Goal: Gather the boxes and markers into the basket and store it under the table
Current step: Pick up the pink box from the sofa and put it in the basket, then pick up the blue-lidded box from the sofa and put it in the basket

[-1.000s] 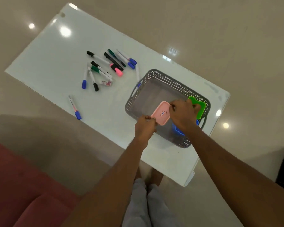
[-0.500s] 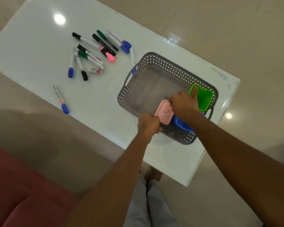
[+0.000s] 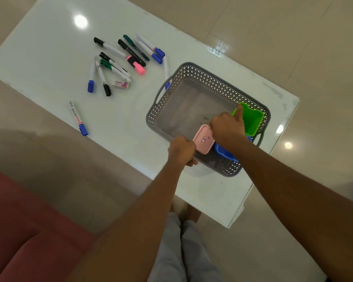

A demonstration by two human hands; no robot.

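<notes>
Basket holds green box, blue box; both grips clamp pink box.

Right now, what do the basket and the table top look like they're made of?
Basket: grey moulded plastic by the look, matte, its walls pierced in a regular lattice with cut-out handles. Table top: probably glass or a glossy white laminate; it mirrors the ceiling lights sharply, and its near corner looks translucent.

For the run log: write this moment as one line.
step: boxes into basket | left hand: gripping near rim | right hand: on pink box | markers: on table
</notes>
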